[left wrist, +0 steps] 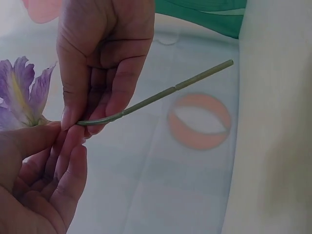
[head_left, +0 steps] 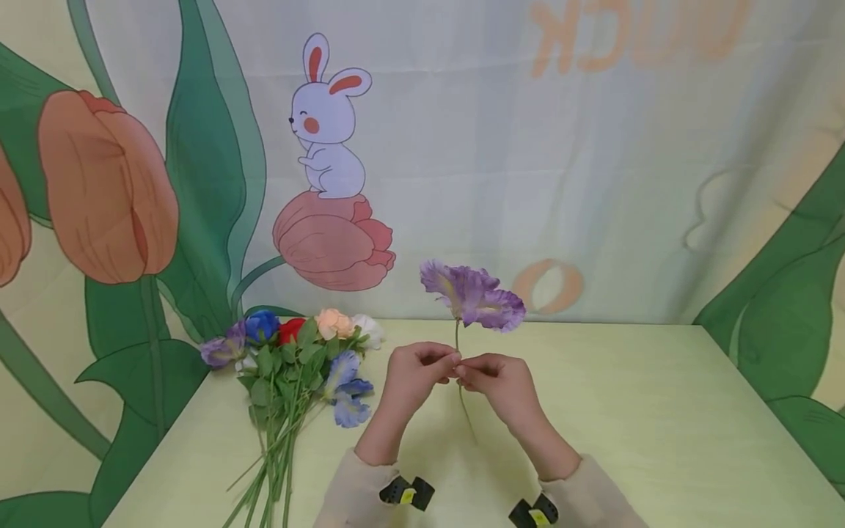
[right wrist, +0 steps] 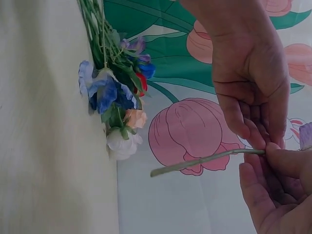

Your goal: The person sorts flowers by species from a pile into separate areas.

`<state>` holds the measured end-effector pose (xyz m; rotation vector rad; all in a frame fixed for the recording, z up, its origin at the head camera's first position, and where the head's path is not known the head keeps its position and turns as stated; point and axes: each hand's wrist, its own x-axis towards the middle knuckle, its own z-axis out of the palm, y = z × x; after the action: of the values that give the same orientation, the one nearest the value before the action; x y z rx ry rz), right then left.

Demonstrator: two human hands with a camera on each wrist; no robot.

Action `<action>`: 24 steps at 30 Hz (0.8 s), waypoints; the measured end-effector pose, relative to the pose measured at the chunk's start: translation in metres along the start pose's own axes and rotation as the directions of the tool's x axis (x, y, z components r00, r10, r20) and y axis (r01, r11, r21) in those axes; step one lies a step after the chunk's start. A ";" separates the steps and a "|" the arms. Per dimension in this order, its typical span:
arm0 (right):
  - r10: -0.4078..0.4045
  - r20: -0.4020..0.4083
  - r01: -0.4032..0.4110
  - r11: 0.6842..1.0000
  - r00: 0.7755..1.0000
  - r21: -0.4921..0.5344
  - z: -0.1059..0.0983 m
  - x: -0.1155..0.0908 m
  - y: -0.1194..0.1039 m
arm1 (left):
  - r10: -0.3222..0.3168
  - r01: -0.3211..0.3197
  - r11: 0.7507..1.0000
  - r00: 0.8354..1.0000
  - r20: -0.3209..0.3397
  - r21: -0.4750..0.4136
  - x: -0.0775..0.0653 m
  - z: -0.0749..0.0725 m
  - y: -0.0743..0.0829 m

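A purple artificial iris (head_left: 472, 293) stands upright over the table, its ruffled petals spread at the top. Both hands pinch its thin green stem just below the bloom, their fingertips meeting. My left hand (head_left: 419, 374) holds from the left and my right hand (head_left: 502, 381) from the right. In the left wrist view, the lower stem (left wrist: 178, 87) runs free past the fingers and bends near them. The right wrist view shows the stem's cut end (right wrist: 161, 171) pointing away from the hands, with only a sliver of the purple petals (right wrist: 305, 135) at the edge.
On the table's left lies a bunch of artificial flowers: a blue rose (head_left: 262, 325), a red rose (head_left: 290, 330), a peach rose (head_left: 334, 323), a white bloom (head_left: 368, 331) and a blue iris (head_left: 348, 389). A printed curtain (head_left: 462, 147) hangs behind the pale green table (head_left: 627, 411).
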<state>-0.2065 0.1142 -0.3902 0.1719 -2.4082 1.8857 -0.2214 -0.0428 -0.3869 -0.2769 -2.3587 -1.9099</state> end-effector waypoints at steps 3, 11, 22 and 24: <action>-0.018 -0.012 0.018 0.999 1.000 -0.042 -0.001 0.001 -0.002 | 0.003 -0.003 1.000 1.000 -0.004 0.010 0.002 0.002 -0.001; -0.017 -0.003 0.016 0.995 1.000 -0.098 -0.013 0.006 -0.002 | 0.032 -0.033 0.995 0.999 0.011 0.095 0.002 -0.008 0.000; 0.014 -0.002 -0.014 0.986 1.000 -0.165 -0.062 0.006 0.012 | 0.043 -0.043 0.934 0.999 0.008 0.355 -0.014 -0.052 -0.003; 0.032 -0.010 -0.034 0.984 0.999 -0.174 -0.073 0.004 0.015 | 0.046 -0.044 0.921 0.999 0.005 0.387 -0.018 -0.063 -0.006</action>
<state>-0.2135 0.1883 -0.3868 0.1145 -2.5703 1.6729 -0.2078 -0.1064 -0.3826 -0.2874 -2.6298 -1.3754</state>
